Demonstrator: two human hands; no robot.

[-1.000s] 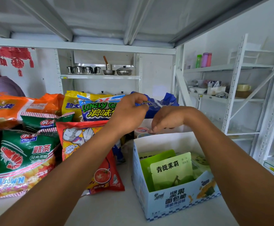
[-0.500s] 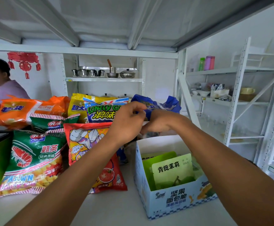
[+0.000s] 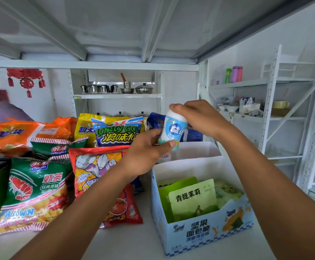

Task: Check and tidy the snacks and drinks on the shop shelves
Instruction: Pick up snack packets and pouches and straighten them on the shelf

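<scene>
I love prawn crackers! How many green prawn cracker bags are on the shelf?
2. The front bag is at the front left; the back bag sits just behind it, partly covered. More may be hidden.

Top of frame: I see the pale underside of an upper shelf w/ metal ribs running front to back. Centre back, a white rack against a white wall carries steel pots. Upper left, a red paper decoration hangs on the wall; a person in lilac at the left edge. Right side: another white rack w/ green & pink bottles, bowls, a yellow cup. Light is bright, even.
</scene>
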